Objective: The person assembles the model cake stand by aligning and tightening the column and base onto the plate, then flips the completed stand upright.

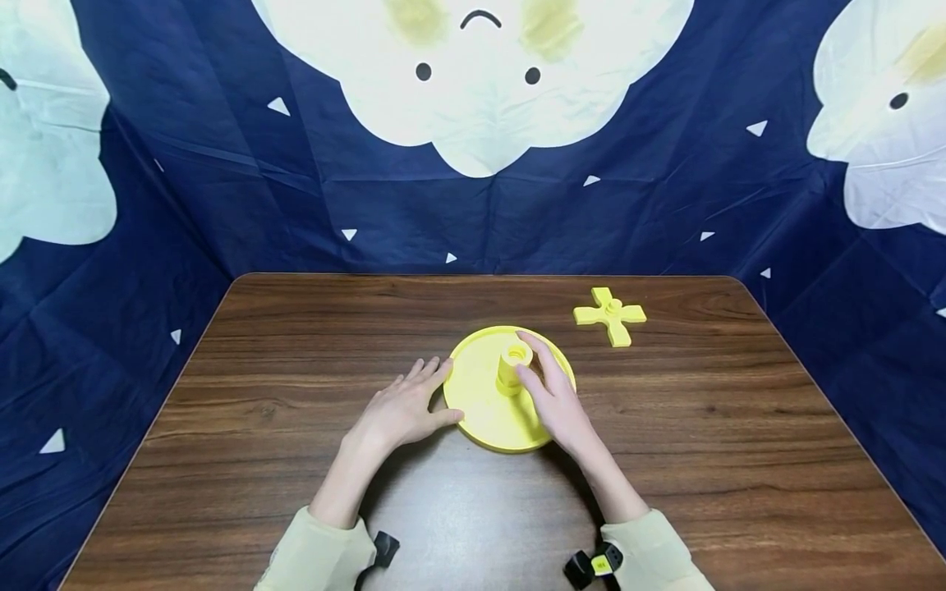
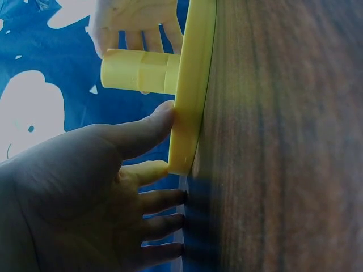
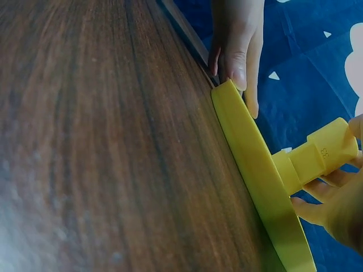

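Observation:
A round yellow disc (image 1: 473, 402) with a raised rim lies flat on the table. From its face a stepped yellow cylinder (image 1: 510, 373) stands upright, with a hole in its top. My left hand (image 1: 402, 408) touches the disc's left edge with thumb and index finger, its fingers spread. My right hand (image 1: 556, 402) grips the cylinder from the right, thumb near its top. The left wrist view has the left hand (image 2: 96, 192) at the disc's edge (image 2: 193, 102). In the right wrist view, the right hand's (image 3: 343, 209) fingers pass behind the cylinder (image 3: 332, 144).
A yellow cross-shaped piece (image 1: 610, 316) with a small central knob lies at the back right of the wooden table (image 1: 296, 328). Behind the table hangs a dark blue cloth (image 1: 414, 205) with white clouds and triangles.

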The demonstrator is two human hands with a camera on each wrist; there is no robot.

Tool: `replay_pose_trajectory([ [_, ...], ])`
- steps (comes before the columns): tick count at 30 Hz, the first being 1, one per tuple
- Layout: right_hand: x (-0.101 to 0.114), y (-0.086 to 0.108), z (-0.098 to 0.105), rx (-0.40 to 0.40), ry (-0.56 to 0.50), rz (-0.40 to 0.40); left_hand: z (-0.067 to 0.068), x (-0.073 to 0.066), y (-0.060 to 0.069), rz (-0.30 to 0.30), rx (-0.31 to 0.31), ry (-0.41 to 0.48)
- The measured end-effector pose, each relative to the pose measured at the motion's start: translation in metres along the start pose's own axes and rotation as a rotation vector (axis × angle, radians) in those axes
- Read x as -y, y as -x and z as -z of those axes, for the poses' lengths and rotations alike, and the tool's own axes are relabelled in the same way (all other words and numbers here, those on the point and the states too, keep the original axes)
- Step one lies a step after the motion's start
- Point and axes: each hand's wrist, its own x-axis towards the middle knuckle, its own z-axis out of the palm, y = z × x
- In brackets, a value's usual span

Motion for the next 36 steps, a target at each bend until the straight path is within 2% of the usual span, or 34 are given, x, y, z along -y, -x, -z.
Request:
replay_pose_trajectory([
  [4, 0.0013, 0.0005, -0.0001, -0.009, 0.023, -0.007, 0.0001, -0.0004, 0.0006, 0.002, 0.002, 0.0],
  [10, 0.001, -0.0005, -0.0028, -0.041, -0.037, -0.01, 0.0006, -0.0001, 0.0021, -0.014, 0.0, 0.007],
  [18, -0.0002, -0.0004, -0.0028, -0.076, 0.001, -0.011, 0.0003, 0.0001, 0.0004, -0.017, 0.004, 0.008],
  [36, -0.0013, -0.0006, -0.0005, -0.015, -0.042, -0.018, 0.0004, -0.0006, 0.0, -0.007, -0.001, 0.005],
])
